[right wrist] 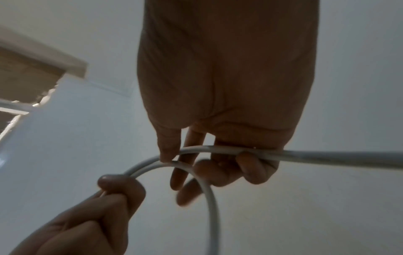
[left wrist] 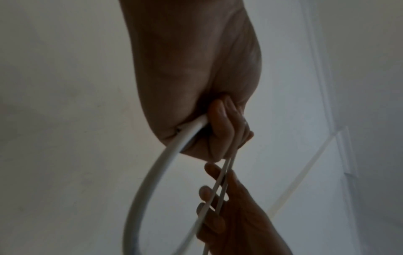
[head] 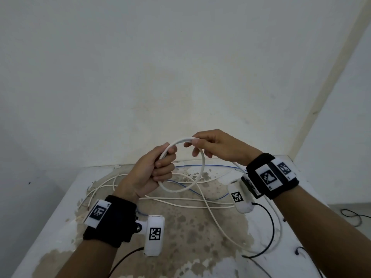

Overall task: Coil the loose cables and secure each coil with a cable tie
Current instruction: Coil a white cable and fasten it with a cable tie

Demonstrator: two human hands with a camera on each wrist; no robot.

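Both hands are raised above the surface (head: 60, 201), holding one thick white cable (head: 203, 163) formed into a single loop.

Left hand (head: 149, 173): fingers curled round the left side of the loop, thumb laid along the cable. The left wrist view shows the cable leaving the closed fist and curving downward.

Right hand (head: 216, 147): thumb and forefinger pinch the top of the loop; the remaining fingers are loosely bent beneath it. In the right wrist view, the cable passes across the curled fingers (right wrist: 253, 165) and runs out to the right edge of the view.

The free length of the thick white cable drops from the right hand, passes under the right wrist and trails toward the near right corner of the surface.

Several thinner white cables (head: 180, 205) and a blue cable (head: 200, 166) lie loose and crossed on the middle of the surface, below the hands. A black lead (head: 270, 229) curves near the right edge.
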